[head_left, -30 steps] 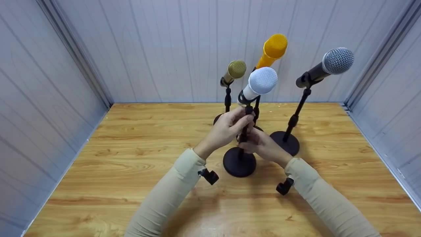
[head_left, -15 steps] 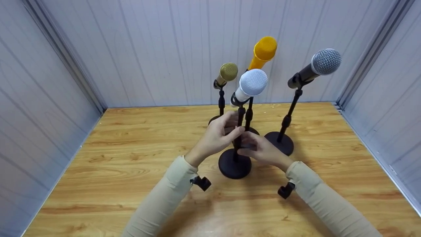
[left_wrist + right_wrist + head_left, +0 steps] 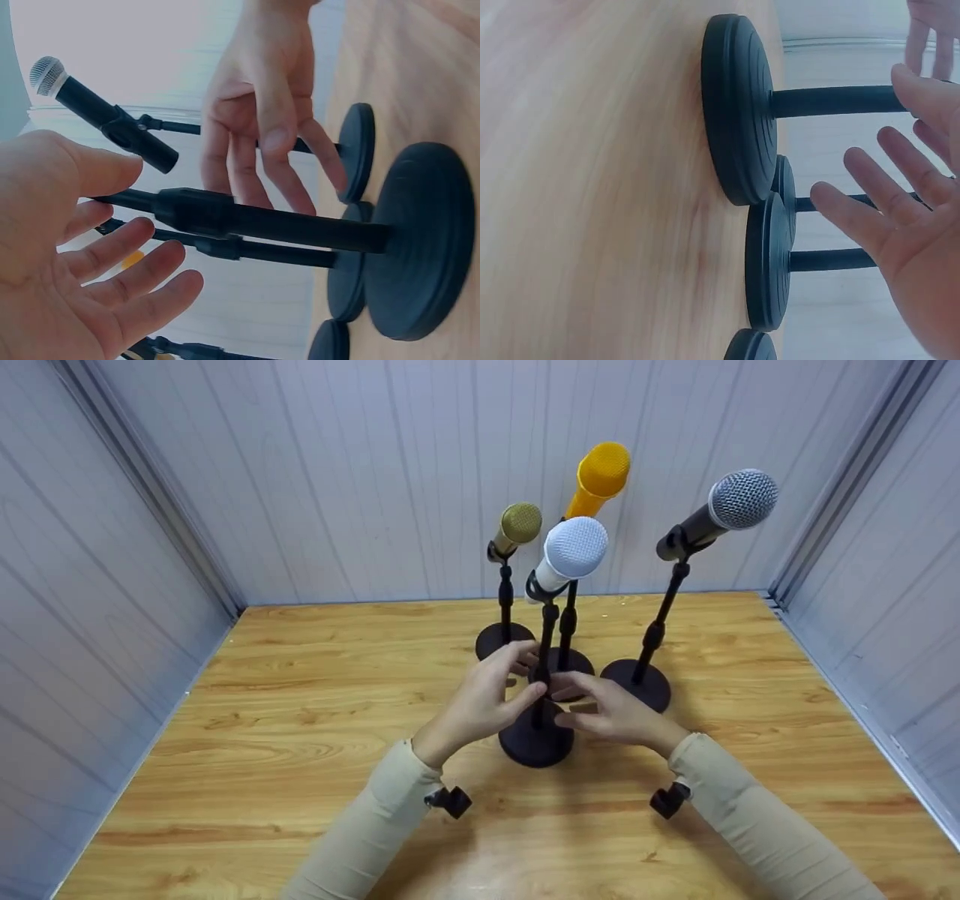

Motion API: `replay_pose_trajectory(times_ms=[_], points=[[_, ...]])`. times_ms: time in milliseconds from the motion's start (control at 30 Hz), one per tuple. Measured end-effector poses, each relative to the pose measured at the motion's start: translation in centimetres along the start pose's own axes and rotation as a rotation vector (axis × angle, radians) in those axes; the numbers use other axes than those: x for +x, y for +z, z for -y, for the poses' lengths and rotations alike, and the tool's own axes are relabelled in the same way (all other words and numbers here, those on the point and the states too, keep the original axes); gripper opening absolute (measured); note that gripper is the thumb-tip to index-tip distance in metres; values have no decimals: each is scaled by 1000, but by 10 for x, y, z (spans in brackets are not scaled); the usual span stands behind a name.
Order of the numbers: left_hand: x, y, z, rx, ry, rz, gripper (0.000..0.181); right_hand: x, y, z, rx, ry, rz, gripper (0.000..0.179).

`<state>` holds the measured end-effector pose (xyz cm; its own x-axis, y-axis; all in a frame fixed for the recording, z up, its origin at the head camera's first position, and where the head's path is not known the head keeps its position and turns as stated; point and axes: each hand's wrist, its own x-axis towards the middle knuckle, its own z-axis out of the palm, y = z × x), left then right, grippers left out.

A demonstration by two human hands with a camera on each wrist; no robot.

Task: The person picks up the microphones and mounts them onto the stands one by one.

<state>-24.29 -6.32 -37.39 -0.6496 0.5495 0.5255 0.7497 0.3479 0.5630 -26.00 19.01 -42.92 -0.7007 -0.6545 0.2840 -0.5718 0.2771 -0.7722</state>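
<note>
A white microphone (image 3: 576,547) rests tilted in the clip of a black desk stand (image 3: 548,634), whose round base (image 3: 536,746) sits on the wooden table. My left hand (image 3: 480,701) is at the left of this stand's pole, thumb and fingers spread apart. On the pole's other side is my right hand (image 3: 615,712), its fingers loosely extended and nothing held in them. In the left wrist view, the pole's thick collar (image 3: 193,211) lies by my left thumb and fingers. The right wrist view has my right hand (image 3: 919,232) with palm showing and fingers spread, near the poles.
Behind stand a gold microphone (image 3: 520,523), a yellow microphone (image 3: 604,471) and, at right, a dark microphone with a silver head (image 3: 742,500), each on its own black stand. Their bases cluster close together. Pale panel walls (image 3: 337,472) enclose the wooden table (image 3: 315,720).
Both hands have let go of the stand's pole, slid down toward its base and spread apart. The head view has shifted slightly; the microphones stay in place.
</note>
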Motion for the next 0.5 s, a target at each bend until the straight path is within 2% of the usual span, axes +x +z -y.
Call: replay_pose_trajectory(times_ms=[133,267,367,500], points=[[-8,7,7,36,34,-5,51,-3,2,-2,-38,-21,37,56],[-19,15,14,131,44,6,54,-8,4,-4,-193,-51,69,57],[-28,21,16,229,-32,59,59,-12,6,-3,-327,-55,92,59],[-38,31,16,336,-188,211,63,-14,13,-3,-440,-51,137,61]])
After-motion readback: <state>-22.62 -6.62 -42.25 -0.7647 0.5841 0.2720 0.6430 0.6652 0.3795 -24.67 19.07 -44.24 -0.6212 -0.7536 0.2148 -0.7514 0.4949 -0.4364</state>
